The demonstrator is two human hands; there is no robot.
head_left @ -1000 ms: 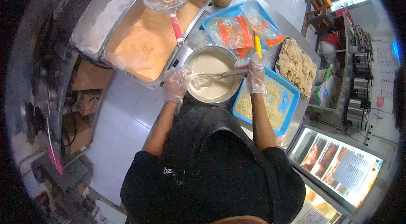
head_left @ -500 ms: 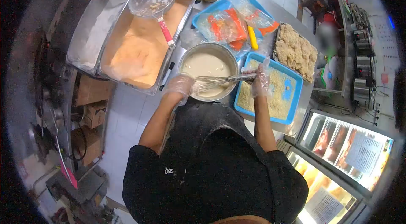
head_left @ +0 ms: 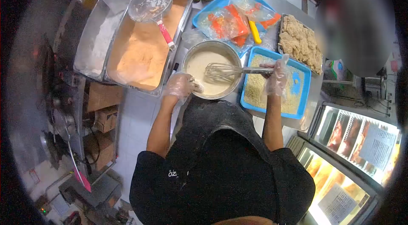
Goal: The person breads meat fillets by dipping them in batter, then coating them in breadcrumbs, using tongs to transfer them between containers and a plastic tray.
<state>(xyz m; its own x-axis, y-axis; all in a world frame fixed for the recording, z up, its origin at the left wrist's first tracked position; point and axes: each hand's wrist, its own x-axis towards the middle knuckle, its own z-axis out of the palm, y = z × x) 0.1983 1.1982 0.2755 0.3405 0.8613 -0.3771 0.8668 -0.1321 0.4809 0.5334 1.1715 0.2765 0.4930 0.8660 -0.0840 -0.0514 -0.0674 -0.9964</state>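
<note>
A metal bowl (head_left: 187, 55) of pale, creamy batter (head_left: 199, 67) stands at the counter's near edge. My left hand (head_left: 180, 87), in a clear plastic glove, is closed on the bowl's left rim, its fingertips over the inside edge. My right hand (head_left: 277, 75), gloved too, grips the handle of a wire whisk (head_left: 223, 71) above a blue tray. The whisk lies nearly level across the bowl, its wires over the batter. Whether their undersides touch the batter is hard to see.
A blue tray (head_left: 307, 91) of pale crumbs sits right, below a tray of coated pieces (head_left: 299, 38). Behind is another blue tray (head_left: 199, 20) with plastic bags and a yellow handle (head_left: 255, 32). Left, a sieve (head_left: 151, 3) rests over an orange powder bin (head_left: 140, 55). A blurred person (head_left: 357, 25) stands right.
The whisk's wire end has moved from the bowl's lower left toward its middle and right. My right hand has shifted right with the handle. A blurred person now shows at the upper right.
</note>
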